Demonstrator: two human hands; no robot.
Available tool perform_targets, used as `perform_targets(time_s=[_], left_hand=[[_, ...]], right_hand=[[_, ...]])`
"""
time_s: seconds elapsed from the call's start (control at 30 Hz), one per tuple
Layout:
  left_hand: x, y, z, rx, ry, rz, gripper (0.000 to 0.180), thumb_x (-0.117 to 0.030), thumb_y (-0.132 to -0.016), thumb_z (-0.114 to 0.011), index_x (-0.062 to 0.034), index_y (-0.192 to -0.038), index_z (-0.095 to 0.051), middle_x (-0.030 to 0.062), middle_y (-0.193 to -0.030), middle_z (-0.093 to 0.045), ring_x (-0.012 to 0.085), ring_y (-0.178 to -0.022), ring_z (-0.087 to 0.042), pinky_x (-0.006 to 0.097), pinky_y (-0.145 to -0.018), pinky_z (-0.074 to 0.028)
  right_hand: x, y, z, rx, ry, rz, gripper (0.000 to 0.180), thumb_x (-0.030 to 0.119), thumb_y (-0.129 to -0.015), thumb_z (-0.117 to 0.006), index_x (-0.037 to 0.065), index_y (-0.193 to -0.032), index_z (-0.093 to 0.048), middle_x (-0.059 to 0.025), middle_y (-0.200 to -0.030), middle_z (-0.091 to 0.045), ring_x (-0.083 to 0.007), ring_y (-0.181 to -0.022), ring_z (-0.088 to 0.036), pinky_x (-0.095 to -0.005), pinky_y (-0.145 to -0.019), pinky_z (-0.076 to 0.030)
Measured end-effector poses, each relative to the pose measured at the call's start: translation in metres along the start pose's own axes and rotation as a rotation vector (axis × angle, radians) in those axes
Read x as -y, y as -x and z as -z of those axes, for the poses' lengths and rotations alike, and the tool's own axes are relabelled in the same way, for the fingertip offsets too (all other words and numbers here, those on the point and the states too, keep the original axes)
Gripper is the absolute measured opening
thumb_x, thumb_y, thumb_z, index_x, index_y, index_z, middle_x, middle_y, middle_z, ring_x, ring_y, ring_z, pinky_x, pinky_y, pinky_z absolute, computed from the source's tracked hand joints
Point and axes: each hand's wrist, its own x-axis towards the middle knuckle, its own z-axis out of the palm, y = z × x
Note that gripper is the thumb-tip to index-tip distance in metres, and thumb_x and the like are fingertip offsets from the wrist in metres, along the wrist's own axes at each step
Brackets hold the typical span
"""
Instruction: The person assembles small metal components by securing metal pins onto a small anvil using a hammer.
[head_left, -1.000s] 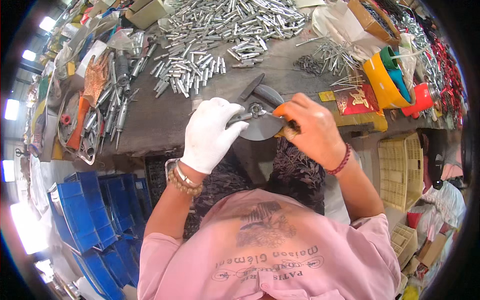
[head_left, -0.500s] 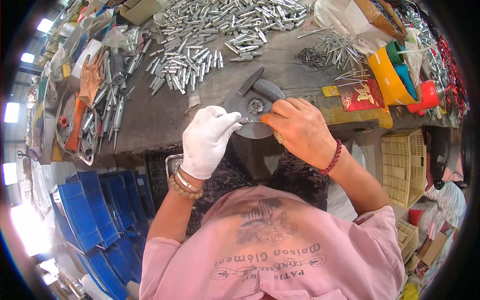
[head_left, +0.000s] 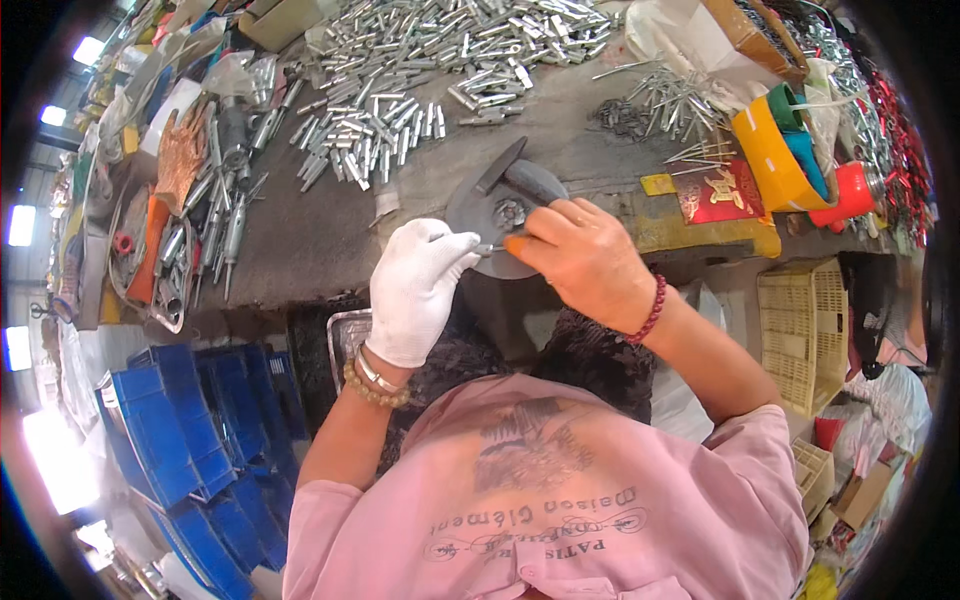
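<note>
My left hand [head_left: 417,285], in a white glove, is closed, its thumb and fingertips pinching a small silver metal tube [head_left: 485,249]. My bare right hand [head_left: 585,258], with an orange cover on a finger, is closed in a pinch at the tube's right end. A thin metal pin runs into those fingers; most of it is hidden by them. Just beyond my hands lies a round grey disc [head_left: 470,205] bearing a dark wedge-shaped metal piece [head_left: 502,165], a rounded bar [head_left: 536,181] and a small clustered metal piece [head_left: 510,213].
Many silver tubes [head_left: 385,125] are heaped across the bench's far side. Thin pins [head_left: 685,105] and small dark parts [head_left: 622,118] lie right of them, near a red packet [head_left: 722,193] and yellow container [head_left: 780,160]. Tools [head_left: 225,200] crowd the left; blue bins [head_left: 170,420] stand below.
My right hand has moved left, closing the gap to the tube, so less of the thin pin shows between my hands. My left hand has shifted slightly down.
</note>
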Motion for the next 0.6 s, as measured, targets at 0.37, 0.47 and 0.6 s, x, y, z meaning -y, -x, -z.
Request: perform_targets(time_s=[0.37,0.47,0.6], left_hand=[[-0.002,0.003,-0.002,-0.035,-0.042,-0.003,0.029,-0.006,-0.082,-0.087,-0.0095,-0.11,-0.08,0.0098,-0.099,-0.069,0.033,-0.098,-0.067,0.043,-0.086,-0.054],[-0.002,0.002,-0.003,-0.027,-0.044,-0.021,0.03,0.001,-0.082,-0.086,-0.0052,-0.11,-0.08,0.0109,-0.1,-0.07,0.0308,-0.097,-0.067,0.04,-0.088,-0.054],[-0.001,0.003,-0.003,-0.036,-0.031,-0.027,0.031,0.002,-0.082,-0.086,-0.0056,-0.111,-0.079,0.0108,-0.1,-0.07,0.031,-0.096,-0.067,0.04,-0.087,-0.055]], right_hand=[[-0.082,0.024,0.037,-0.216,0.112,-0.606,0.023,0.005,-0.083,-0.08,0.013,-0.105,-0.077,-0.0068,-0.098,-0.071,-0.0305,-0.094,-0.074,-0.0427,-0.081,-0.061],[-0.106,0.024,0.037,-0.169,0.167,-0.576,0.022,0.007,-0.082,-0.082,0.013,-0.104,-0.078,-0.0063,-0.099,-0.07,-0.0298,-0.099,-0.073,-0.0428,-0.085,-0.06],[-0.125,0.007,0.022,-0.11,0.213,-0.444,0.023,0.007,-0.082,-0.081,0.014,-0.104,-0.079,-0.0062,-0.1,-0.066,-0.0294,-0.101,-0.071,-0.0438,-0.088,-0.059]])
